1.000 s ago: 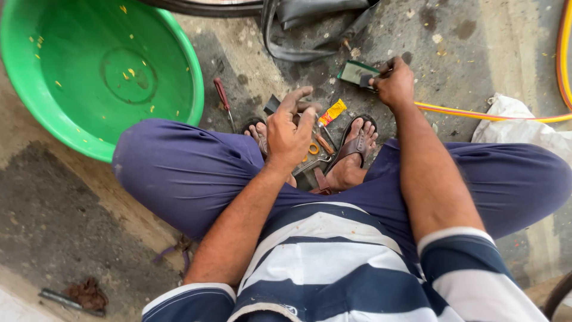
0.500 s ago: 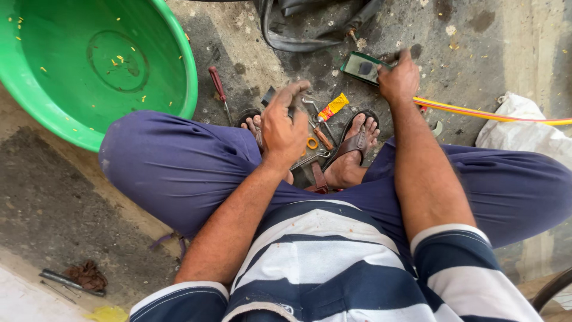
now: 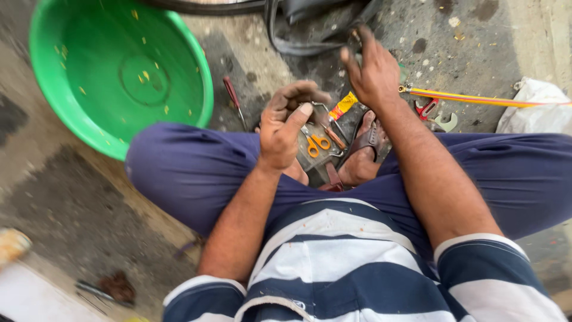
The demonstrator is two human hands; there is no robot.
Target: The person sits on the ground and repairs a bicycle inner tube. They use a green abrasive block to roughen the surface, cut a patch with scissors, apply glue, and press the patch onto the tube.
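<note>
I sit cross-legged on the ground in dark blue trousers. My left hand (image 3: 289, 122) hovers over my feet with its fingers curled and the thumb against the index finger; nothing shows in it. Just beneath it lie small scissors with orange handles (image 3: 319, 143) and a yellow tube (image 3: 344, 106). My right hand (image 3: 372, 68) is raised above the ground near a black rubber tube (image 3: 310, 36), fingers pointing away from me. Whether it holds anything is hidden by the hand itself.
A big green basin (image 3: 119, 71) stands at the far left. A red-handled screwdriver (image 3: 233, 98) lies beside it. To the right are a yellow-and-red hose (image 3: 476, 98), a red tool (image 3: 426, 107), a small wrench (image 3: 444, 122) and a white bag (image 3: 536, 107).
My right hand has lifted off the small green box and moved left. My left hand has risen from the tools and curled its fingers. The camera has shifted left.
</note>
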